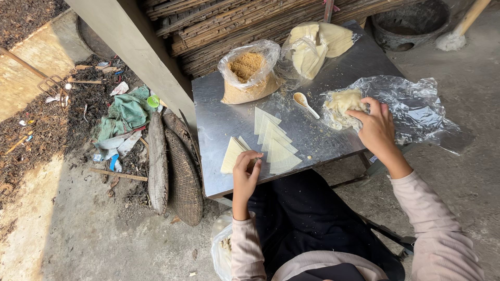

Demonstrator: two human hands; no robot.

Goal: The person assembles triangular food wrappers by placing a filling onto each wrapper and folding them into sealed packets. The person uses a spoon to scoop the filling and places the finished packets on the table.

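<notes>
My left hand (246, 170) rests its fingertips on a pale folded pastry triangle (232, 154) near the front left of the steel table (219, 119). Beside it lies a row of several overlapping pale triangles (276, 143). My right hand (376, 126) reaches into a lump of pale dough (341, 105) lying on a crinkled clear plastic sheet (416, 106) at the table's right edge, fingers pinching at it. A small wooden spoon (305, 103) lies between the triangles and the dough.
At the back of the table stand an open bag of brown crumbs (249, 73) and a bag of stacked pale wrappers (315, 44). Woven baskets (182, 171) and litter lie on the ground at left. A dark round basin (410, 23) sits behind.
</notes>
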